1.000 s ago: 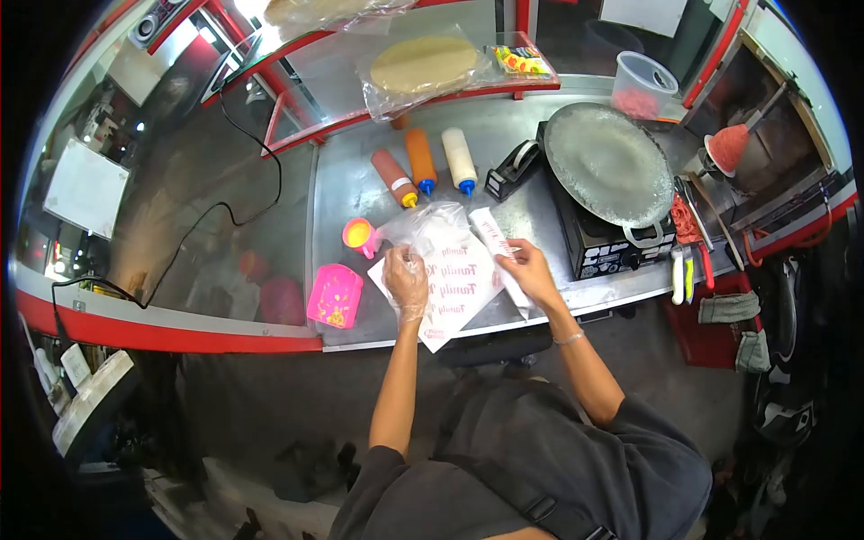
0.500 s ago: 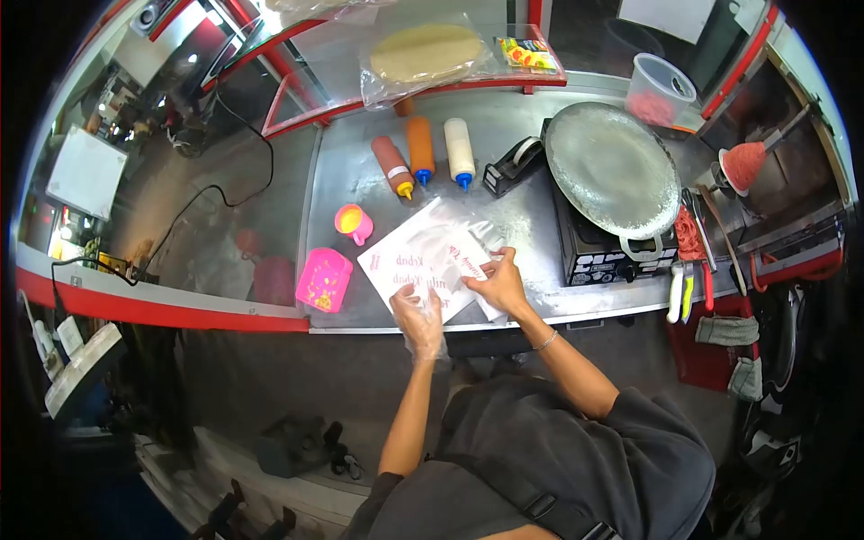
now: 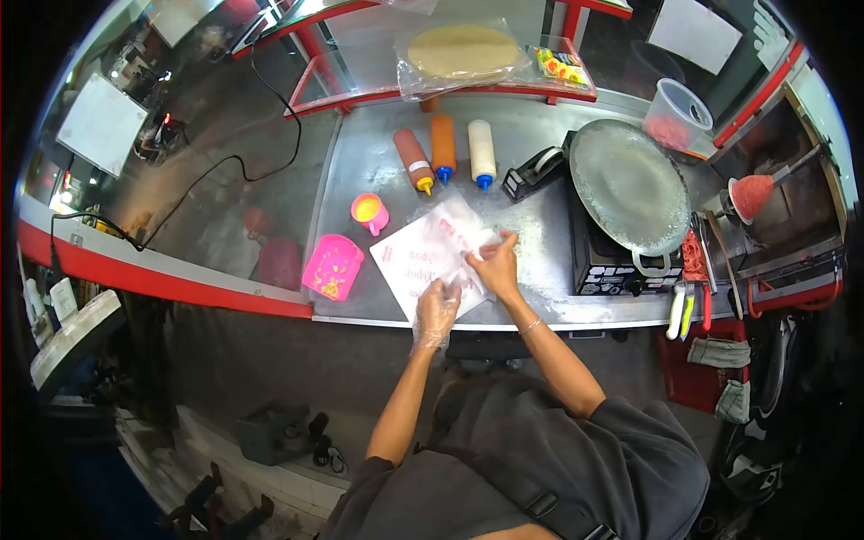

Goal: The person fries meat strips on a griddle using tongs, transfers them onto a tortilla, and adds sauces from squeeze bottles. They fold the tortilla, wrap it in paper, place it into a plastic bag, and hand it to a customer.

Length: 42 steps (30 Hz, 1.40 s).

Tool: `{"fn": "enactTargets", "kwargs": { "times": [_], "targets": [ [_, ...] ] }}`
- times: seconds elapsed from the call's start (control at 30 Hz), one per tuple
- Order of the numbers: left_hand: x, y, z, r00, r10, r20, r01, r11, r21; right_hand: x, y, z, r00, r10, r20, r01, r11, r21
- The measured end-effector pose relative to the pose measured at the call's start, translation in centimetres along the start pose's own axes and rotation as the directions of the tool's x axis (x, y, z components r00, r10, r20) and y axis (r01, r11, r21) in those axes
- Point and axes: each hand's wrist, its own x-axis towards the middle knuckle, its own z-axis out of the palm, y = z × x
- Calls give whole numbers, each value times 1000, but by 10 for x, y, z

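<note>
White paper with red print (image 3: pixel 409 261) lies turned at an angle on the steel counter, with clear plastic film over its upper right part. My left hand (image 3: pixel 436 310), in a clear plastic glove, rests at the paper's lower edge; what its bent fingers hold is too small to tell. My right hand (image 3: pixel 497 267), bare and with a bracelet at the wrist, has thumb and fingers closed at the paper's right side, on the film or paper edge. A pink cup (image 3: pixel 370 212) and a pink tray (image 3: pixel 333 267) with yellow bits stand left of the paper.
Three squeeze bottles, red (image 3: pixel 414 160), orange (image 3: pixel 443 144) and white (image 3: pixel 481 151), lie behind the paper beside a tape dispenser (image 3: pixel 533 173). A round griddle (image 3: pixel 628 184) sits on a stove at right, with knives (image 3: pixel 689 310) beyond. Flatbreads (image 3: pixel 463 51) lie on the glass shelf.
The view has shifted, so the counter items appear further right. Both hands remain at the paper, with my left hand slightly nearer my right one.
</note>
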Motion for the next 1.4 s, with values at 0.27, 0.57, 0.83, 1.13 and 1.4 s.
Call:
{"fn": "enactTargets", "kwargs": {
  "times": [0.27, 0.57, 0.83, 1.13, 1.4],
  "targets": [
    [22, 58, -85, 991, 126, 43, -93, 888, -450, -46, -96, -36, 873, -213, 439, 97, 958, 271],
    [34, -17, -110, 980, 78, 180, 23, 865, -502, -14, -119, 11, 811, -421, 406, 360, 906, 221],
    [44, -3, -149, 985, 121, 124, -66, 924, -376, -6, -150, 62, 866, -313, 390, 329, 944, 26],
    [43, 1, -165, 796, 210, 568, 565, 77, -821, 17, -124, 73, 779, -95, 620, -108, 954, 281],
    [58, 34, -185, 824, 246, 511, 516, 48, -855, 30, -156, 61, 752, -299, 587, 3, 892, 451]
  ]
}}
